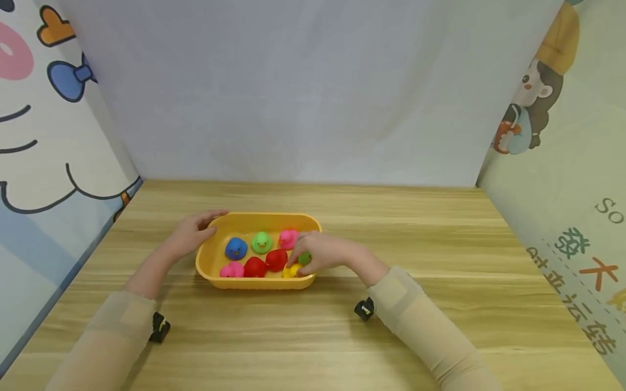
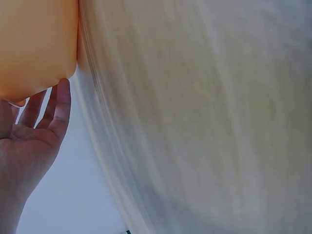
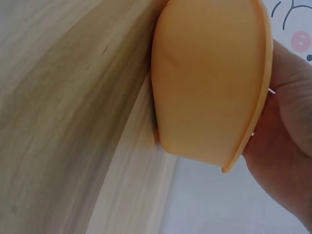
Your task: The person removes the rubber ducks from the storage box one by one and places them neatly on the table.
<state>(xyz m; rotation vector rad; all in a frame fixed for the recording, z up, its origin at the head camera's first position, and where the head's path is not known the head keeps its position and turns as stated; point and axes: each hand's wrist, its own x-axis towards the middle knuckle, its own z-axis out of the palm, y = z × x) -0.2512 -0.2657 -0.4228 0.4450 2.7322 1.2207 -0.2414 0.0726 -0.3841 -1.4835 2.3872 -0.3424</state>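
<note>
The right hand [image 1: 320, 251] reaches into the yellow basket [image 1: 259, 283] — thumb and fingers pinching a yellow duck [image 1: 292, 270] inside — while the left hand [image 1: 189, 234], fingers loosely extended, touches the opposite end. Blue [image 1: 236, 248], green, pink and red toys (some plainly ducks) share the basket.

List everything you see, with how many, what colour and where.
Table: 1, pale wood, foreground
Basin: 1, orange-yellow, on table
Blue duck: 1, blue, basin left
Light-green duck: 1, light green, basin back
Pink ducks: 2, pink, basin back right, front left
Red toys: 2, red, basin front
Yellow toy: 1, yellow, basin front right
Dark-green toy: 1, dark green, basin right
Backdrop: 1, pale grey, behind
Printed sheets: 2, multicoloured, left and right
Sleeves: 2, beige, both arms
Black devices: 2, black, beside sleeves
Left hand: 1, at basin's left end
Right hand: 1, at yellow toy, grip unclear
</note>
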